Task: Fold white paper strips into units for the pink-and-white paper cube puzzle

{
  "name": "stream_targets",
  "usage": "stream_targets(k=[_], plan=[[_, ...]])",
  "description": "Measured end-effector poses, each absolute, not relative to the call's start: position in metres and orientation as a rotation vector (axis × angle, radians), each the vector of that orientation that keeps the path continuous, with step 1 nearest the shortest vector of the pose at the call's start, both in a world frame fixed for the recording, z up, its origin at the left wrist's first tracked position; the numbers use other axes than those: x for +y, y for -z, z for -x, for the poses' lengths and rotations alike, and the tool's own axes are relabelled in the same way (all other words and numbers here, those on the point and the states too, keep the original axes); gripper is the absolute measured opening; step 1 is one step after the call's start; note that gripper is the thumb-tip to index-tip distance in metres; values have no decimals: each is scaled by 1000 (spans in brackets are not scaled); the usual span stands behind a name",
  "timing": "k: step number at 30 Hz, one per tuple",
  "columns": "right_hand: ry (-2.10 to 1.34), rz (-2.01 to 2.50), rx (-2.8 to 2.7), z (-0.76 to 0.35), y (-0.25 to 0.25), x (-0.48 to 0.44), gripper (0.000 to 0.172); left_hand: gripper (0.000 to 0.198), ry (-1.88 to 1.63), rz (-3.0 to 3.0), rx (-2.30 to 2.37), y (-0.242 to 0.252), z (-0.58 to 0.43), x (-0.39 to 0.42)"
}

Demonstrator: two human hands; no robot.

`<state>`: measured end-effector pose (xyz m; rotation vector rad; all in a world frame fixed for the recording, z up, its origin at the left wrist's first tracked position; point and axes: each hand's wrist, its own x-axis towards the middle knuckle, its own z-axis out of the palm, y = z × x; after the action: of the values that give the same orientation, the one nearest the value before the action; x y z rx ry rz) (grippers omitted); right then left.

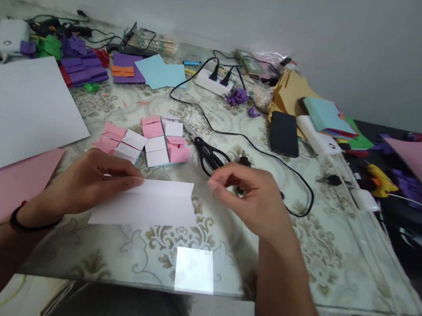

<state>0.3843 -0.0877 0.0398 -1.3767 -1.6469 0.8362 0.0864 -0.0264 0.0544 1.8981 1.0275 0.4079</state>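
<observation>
My left hand (101, 180) pinches the upper left part of a white paper sheet (158, 208) between thumb and fingers. A crease runs along the sheet near its top edge. My right hand (251, 196) is held to the right of the sheet, apart from it. Its thumb and fingertips are brought together, and nothing shows between them. Just beyond both hands lie pink and white folded paper pieces (156, 149) on a blue backing. Black-handled scissors (209, 155) rest behind my right hand. Close to the table's front edge is a bright white square (195, 270).
Large white paper (30, 108) and pink paper (5, 189) cover the left side. A black cable loops from a power strip (213, 82) past a dark phone (285, 133). Purple folded papers (82, 71) lie at the back left. A yellow glue gun (381, 181) sits right.
</observation>
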Motion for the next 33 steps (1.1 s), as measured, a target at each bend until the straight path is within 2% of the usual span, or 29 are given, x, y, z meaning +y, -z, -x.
stream_targets(k=[6, 16, 28, 33], plan=[[-743, 1275, -1725, -361, -30, -89, 1, 24, -373, -2057, 966, -38, -95, -30], [-941, 1263, -1721, -331, -15, -88, 11, 18, -414, -1938, 879, -19, -109, -35], [-870, 1220, -1868, -325, -12, -99, 15, 15, -570, -2138, 778, -12, -109, -50], [-915, 1126, -1878, -326, -14, -95, 12, 15, -577, -2055, 744, -25, -106, -48]])
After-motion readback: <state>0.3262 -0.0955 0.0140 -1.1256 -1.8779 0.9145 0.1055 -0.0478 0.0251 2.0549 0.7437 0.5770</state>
